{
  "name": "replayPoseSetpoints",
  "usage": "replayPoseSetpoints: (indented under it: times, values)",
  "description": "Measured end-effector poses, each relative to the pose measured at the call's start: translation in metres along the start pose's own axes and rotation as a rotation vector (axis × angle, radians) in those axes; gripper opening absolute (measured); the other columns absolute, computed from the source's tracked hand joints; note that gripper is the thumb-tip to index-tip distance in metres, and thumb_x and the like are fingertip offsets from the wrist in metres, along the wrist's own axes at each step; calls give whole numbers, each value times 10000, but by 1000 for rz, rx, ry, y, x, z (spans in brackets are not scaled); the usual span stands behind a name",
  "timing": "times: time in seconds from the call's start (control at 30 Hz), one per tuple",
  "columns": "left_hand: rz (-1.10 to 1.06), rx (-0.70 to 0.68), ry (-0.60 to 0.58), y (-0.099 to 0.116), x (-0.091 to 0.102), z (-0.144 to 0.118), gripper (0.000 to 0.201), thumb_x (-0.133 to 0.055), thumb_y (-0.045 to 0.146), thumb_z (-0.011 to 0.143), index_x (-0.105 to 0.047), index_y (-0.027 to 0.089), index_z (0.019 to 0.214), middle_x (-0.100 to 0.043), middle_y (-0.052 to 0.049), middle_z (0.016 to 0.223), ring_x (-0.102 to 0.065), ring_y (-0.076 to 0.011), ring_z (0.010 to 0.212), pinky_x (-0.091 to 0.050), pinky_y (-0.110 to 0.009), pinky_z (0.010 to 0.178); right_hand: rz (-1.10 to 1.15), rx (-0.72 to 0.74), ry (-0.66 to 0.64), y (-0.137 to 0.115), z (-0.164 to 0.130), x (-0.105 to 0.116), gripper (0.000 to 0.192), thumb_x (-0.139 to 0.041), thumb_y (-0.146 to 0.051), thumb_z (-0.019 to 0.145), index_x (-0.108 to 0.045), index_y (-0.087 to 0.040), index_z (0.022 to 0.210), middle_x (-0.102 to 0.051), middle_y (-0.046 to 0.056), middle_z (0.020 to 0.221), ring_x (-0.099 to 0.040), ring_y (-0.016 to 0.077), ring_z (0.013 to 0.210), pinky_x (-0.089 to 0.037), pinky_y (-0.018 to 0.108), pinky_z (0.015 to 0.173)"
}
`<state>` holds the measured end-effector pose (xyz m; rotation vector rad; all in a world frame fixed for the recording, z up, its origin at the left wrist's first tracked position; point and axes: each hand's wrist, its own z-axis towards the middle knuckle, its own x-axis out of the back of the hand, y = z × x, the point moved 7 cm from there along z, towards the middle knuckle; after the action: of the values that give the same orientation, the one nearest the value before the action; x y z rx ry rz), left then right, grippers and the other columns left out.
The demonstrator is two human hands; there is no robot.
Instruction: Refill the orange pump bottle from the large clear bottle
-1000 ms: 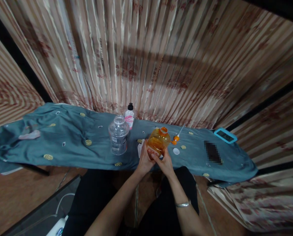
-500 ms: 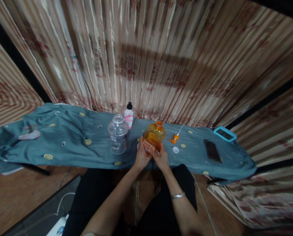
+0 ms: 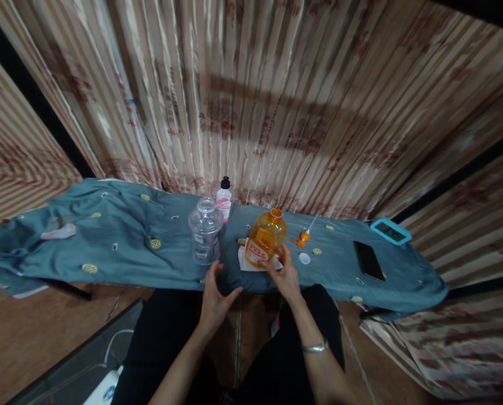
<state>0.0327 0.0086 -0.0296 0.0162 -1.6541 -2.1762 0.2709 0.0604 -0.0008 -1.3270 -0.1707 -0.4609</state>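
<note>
An uncapped amber pump bottle [image 3: 267, 232] with an orange-and-white label leans slightly over a white paper sheet [image 3: 248, 265]. My right hand [image 3: 284, 274] grips its lower right side, thumb in front and fingers along the edge. With fingers spread and nothing in them, my left hand [image 3: 218, 298] hovers by the front edge, just below a clear plastic bottle [image 3: 205, 233] that has no cap. Behind that one stands a smaller bottle [image 3: 224, 201] with a black cap and pink-white label. Right of the amber bottle lie an orange pump head [image 3: 304, 237] with its tube and a white disc [image 3: 304, 258].
A teal cloth [image 3: 129, 253] covers the narrow table. On the right are a dark phone [image 3: 368, 260] and a blue-framed digital clock [image 3: 390, 231]. A pale, thin item [image 3: 59, 231] lies at the left. A striped curtain [image 3: 251, 101] hangs behind.
My left hand has let go of the amber bottle and moved left, opening. The right hand stays at the bottle, which now shows the paper sheet beneath it.
</note>
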Motion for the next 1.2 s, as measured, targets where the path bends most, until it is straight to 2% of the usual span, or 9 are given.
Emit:
replayPoseSetpoints:
  times: [0.13,0.23,0.3,0.43,0.57,0.73,0.93,1.1,1.2]
  values:
    - [61,38,227,-4,59,14,877,-823,432,628,-400,194,1359,-538,-138,1267,-554,-313,1203,-437,-534,1073,-31,22,80,-4,-3,23,931,-685,-612,744,-327,-104,1437,-544,180,1331,-543,266,1213,-430,452,1038]
    - [106,25,316,2,76,43,1021,-859,408,568,-328,195,1414,-484,-163,1365,-493,-338,1290,-385,-540,1119,-76,48,171,-16,-8,43,744,-649,-605,785,-463,-134,1330,-608,140,1232,-590,247,1119,-453,430,991]
    - [92,44,278,4,71,65,1094,-881,371,529,-288,198,1432,-437,-178,1437,-424,-346,1369,-348,-518,1152,-130,69,237,-27,-14,54,558,-639,-585,804,-584,-158,1159,-656,102,1062,-620,236,958,-468,420,910]
    - [77,171,171,-1,51,90,984,-859,316,540,-349,221,1376,-580,-137,1312,-595,-307,1206,-471,-456,1033,-180,142,234,-48,-34,53,350,-617,-519,846,-662,-183,931,-629,50,845,-582,187,763,-454,351,777]
    - [161,184,197,0,48,97,777,-836,316,524,-484,200,1207,-645,-122,1181,-640,-305,1096,-504,-440,943,-101,180,12,-55,-55,14,254,-602,-437,885,-670,-194,916,-644,28,858,-603,149,778,-464,288,761]
    - [177,182,202,3,52,98,660,-824,351,504,-525,214,1076,-682,-64,1013,-668,-274,944,-522,-403,841,35,123,-274,-49,-68,-35,232,-600,-400,902,-683,-184,909,-660,16,823,-613,144,771,-467,285,734]
    - [152,205,166,11,54,80,646,-834,344,461,-555,199,1026,-678,-35,926,-658,-251,861,-525,-379,785,247,-16,-422,-32,-69,-58,378,-577,-503,912,-672,-141,958,-682,62,886,-643,161,817,-499,325,764]
    - [7,245,23,28,43,44,620,-838,364,444,-580,175,975,-696,-30,876,-670,-241,818,-545,-371,771,394,-109,-473,-26,-72,-66,470,-626,-572,863,-654,-119,984,-689,77,900,-657,157,808,-519,320,760]
    - [-91,266,-59,46,35,23,641,-853,373,433,-592,167,981,-716,-40,884,-690,-252,834,-566,-383,777,439,-135,-484,-26,-69,-60,453,-633,-563,863,-652,-115,932,-685,67,871,-647,139,771,-514,299,735]
